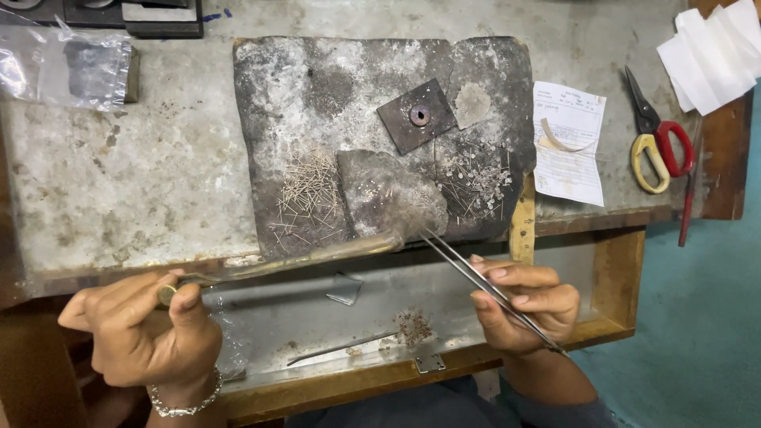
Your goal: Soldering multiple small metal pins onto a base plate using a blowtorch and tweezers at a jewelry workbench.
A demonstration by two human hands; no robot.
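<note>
The right hand [525, 305] pinches slim steel tweezers [476, 279] mid-shaft; the left hand [147, 329] grasps a thin metal blowpipe [301, 257], probably brass. Both tips meet at the charred soldering block's [380, 127] near edge, beside light, springy, easily scattered wire pins [307, 200].

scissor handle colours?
One yellow, one red on the scissors; head view.

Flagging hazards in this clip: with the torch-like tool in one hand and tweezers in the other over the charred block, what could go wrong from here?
1. The tweezers tip meets the long brass tool at the charred block's front edge; a small piece could drop into the open drawer below.
2. Loose pins lie close by and could be scattered.
3. A paper slip sits beside the block, possibly near heat.
</note>
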